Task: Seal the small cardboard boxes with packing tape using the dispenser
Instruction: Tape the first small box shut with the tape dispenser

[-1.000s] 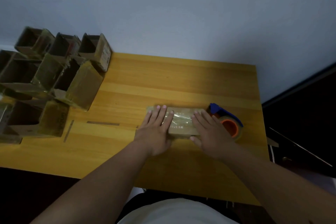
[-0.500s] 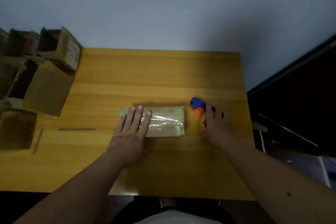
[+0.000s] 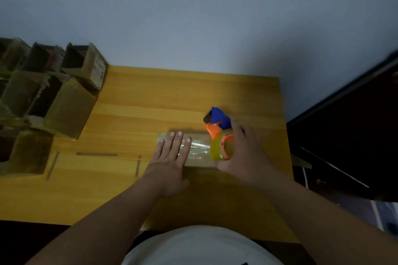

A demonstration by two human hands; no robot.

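A small flat cardboard box (image 3: 197,154) lies on the wooden table (image 3: 133,101), a strip of clear tape shining along its top. My left hand (image 3: 170,157) presses flat on the box's left half, fingers straight. My right hand (image 3: 241,155) grips the tape dispenser (image 3: 219,133), which has a blue head, an orange body and a yellowish tape roll. The dispenser is held over the box's right end and hides that end.
Several open cardboard boxes (image 3: 43,97) are stacked at the table's left edge and back-left corner. Thin dark strips (image 3: 97,154) lie on the table left of my left hand. A dark cabinet (image 3: 353,140) stands to the right, a grey wall behind.
My right hand left the box top, took hold of the dispenser beside the box and brought it over the box's right end. My left hand stayed pressed on the box.
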